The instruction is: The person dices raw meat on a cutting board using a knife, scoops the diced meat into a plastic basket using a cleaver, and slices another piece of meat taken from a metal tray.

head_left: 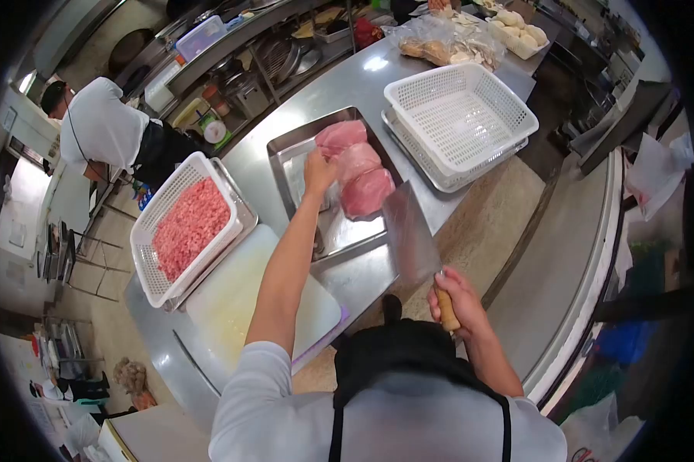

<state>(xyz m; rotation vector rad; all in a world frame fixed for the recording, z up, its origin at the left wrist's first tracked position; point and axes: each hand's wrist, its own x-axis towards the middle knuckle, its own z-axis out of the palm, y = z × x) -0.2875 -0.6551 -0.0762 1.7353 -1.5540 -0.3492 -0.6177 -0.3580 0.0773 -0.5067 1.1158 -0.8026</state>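
Note:
My right hand is wrapped round the wooden handle of a cleaver, its broad blade pointing up and away beside the metal tray. Three pieces of raw meat lie in a row along the tray's right side. At their left edge is my left hand, its fingers closed on the raw meat near the far and middle pieces. The fingertips are partly hidden against the meat.
A white basket of minced meat stands left, beside a white cutting board. Another white basket sits on a tray at right. Bags and pale round food in a container are at the far end. A person in white stands at left.

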